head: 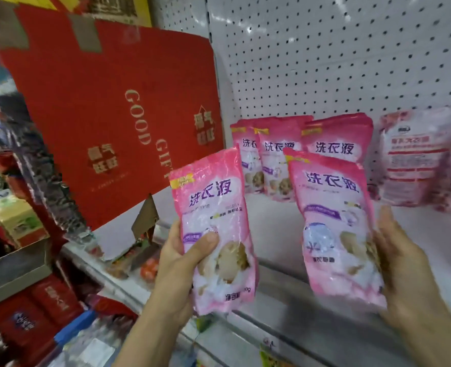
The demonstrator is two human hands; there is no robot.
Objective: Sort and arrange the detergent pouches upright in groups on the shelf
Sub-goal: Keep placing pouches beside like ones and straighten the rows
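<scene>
Two pouches are up in the air, one in each hand, both in front of the white shelf [285, 229]. The left hand [182, 263] grips a pink detergent pouch [213, 226] by its lower left edge: the thumb [205, 241] is curled across the front face, the palm sits behind, and most of the pouch rises above the grip, leaning a little to the left. Its bottom edge hangs just below the hand, over the shelf's front rail.

The right hand [407, 263] holds a second pink pouch [333, 229] along its right side. The fingers [386, 221] lie against the edge and wrap towards the back, but how far they curl round it cannot be told from here. This pouch stands nearly upright too, tilted slightly to the right, front face towards the camera, with its lower part blurred.

Between and behind the two held pouches, a group of matching pink pouches [298, 154] stands upright at the back of the shelf, against the white pegboard wall [325, 62], packed side by side and overlapping. To their right, apart from that group, stand paler pouches with red banding [415, 160], blurred and hard to read.

To the left, a large red gift box [107, 115] printed "GOOD GIFT" leans on the shelf's end, and further red boxes [41, 308] sit lower down.
</scene>
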